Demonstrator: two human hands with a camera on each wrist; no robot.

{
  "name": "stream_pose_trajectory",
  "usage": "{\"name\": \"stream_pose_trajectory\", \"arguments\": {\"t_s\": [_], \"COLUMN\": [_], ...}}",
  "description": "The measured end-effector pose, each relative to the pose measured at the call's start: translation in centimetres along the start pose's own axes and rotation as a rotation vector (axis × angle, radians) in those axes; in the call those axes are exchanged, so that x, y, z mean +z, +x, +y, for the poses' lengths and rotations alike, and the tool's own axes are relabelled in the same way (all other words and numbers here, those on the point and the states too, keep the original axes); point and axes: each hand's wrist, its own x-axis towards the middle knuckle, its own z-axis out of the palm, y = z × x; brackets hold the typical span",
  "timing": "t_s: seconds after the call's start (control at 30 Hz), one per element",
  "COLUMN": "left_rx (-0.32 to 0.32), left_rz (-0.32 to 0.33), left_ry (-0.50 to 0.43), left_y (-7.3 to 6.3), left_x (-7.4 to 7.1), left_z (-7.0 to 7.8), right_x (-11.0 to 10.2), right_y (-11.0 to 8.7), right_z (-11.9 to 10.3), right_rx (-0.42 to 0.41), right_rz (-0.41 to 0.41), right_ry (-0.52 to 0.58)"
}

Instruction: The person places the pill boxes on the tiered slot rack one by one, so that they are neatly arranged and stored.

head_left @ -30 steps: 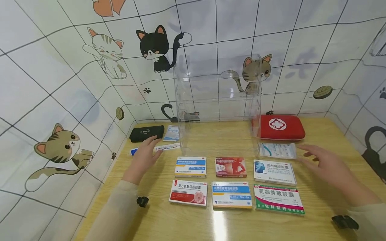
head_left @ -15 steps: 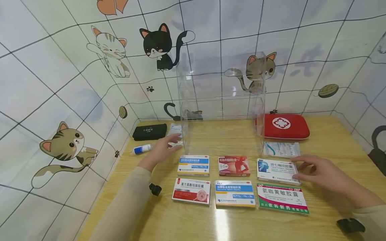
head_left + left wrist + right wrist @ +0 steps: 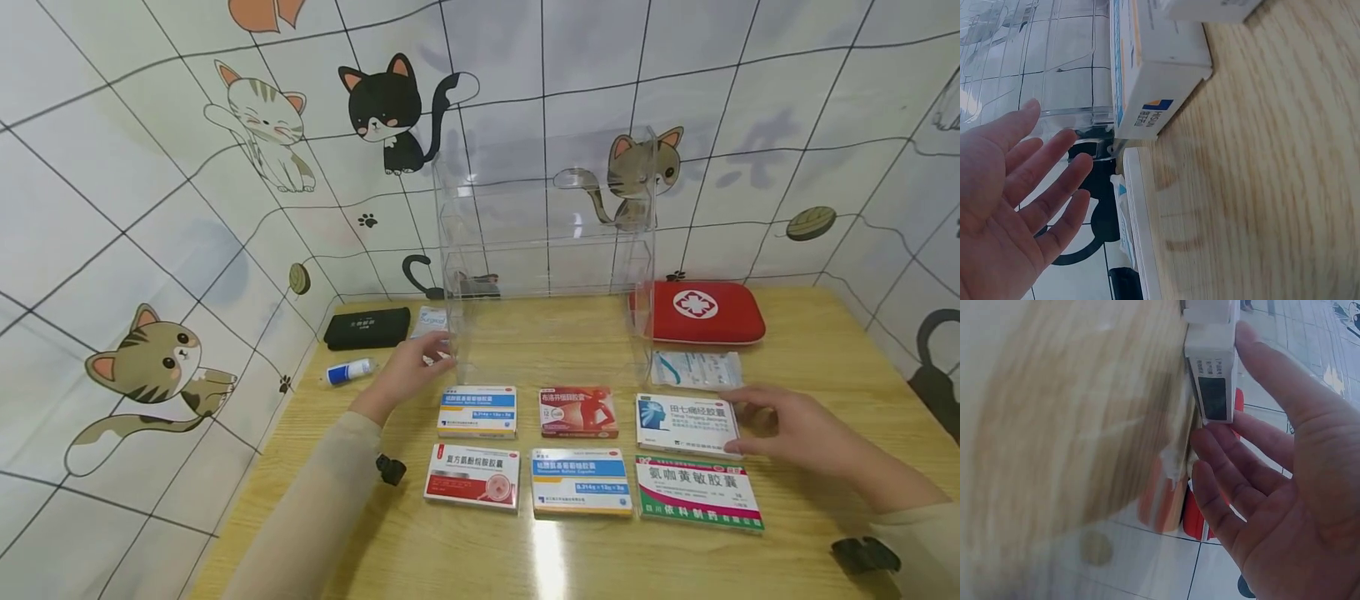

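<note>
My right hand (image 3: 795, 437) grips the right end of a white medicine box (image 3: 686, 427) with a blue head picture, thumb at its near corner and fingers at the far one. In the right wrist view, the thumb lies along one edge of the white medicine box (image 3: 1213, 375), fingertips by its end. My left hand (image 3: 405, 375) is at the front left corner of a clear plastic tiered rack (image 3: 551, 271). The left wrist view shows this hand (image 3: 1019, 200) with fingers spread and holding nothing. A blue-and-white medicine box (image 3: 477, 412) lies just right of it.
Other medicine boxes lie in front of the rack: a red one (image 3: 577, 412), a red-and-white one (image 3: 472, 477), a blue-and-white one (image 3: 581, 483) and a green-and-pink one (image 3: 699, 493). Behind are a red first-aid case (image 3: 705, 315), a white packet (image 3: 696, 369), a black pouch (image 3: 367, 328) and a blue-capped tube (image 3: 350, 372).
My right hand has come left from beside the packet onto the end of the white medicine box. My left hand has moved right, from over the blue-capped tube to the rack's corner.
</note>
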Motion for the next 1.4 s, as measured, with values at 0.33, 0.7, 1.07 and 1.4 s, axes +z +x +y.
{"name": "stream_pose_trajectory", "arguments": {"t_s": [0.33,0.7,1.07,1.4], "left_rx": [-0.03,-0.035,-0.025,-0.042], "left_rz": [0.025,0.027,0.038,0.038], "left_ry": [0.027,-0.002,0.008,0.026], "left_y": [0.1,0.1,0.0,0.1], "left_x": [0.0,0.3,0.4,0.1], "left_z": [0.5,0.4,0.3,0.7], "right_x": [-0.4,-2.7,-8.9,-13.6], "right_y": [-0.4,-0.5,4.6,13.8], "right_z": [-0.8,-2.0,-8.9,-16.9], "right_rx": [0.09,0.017,-0.044,-0.073], "right_rz": [0.017,0.303,0.455,0.608], "right_ry": [0.11,0.195,0.226,0.306]}}
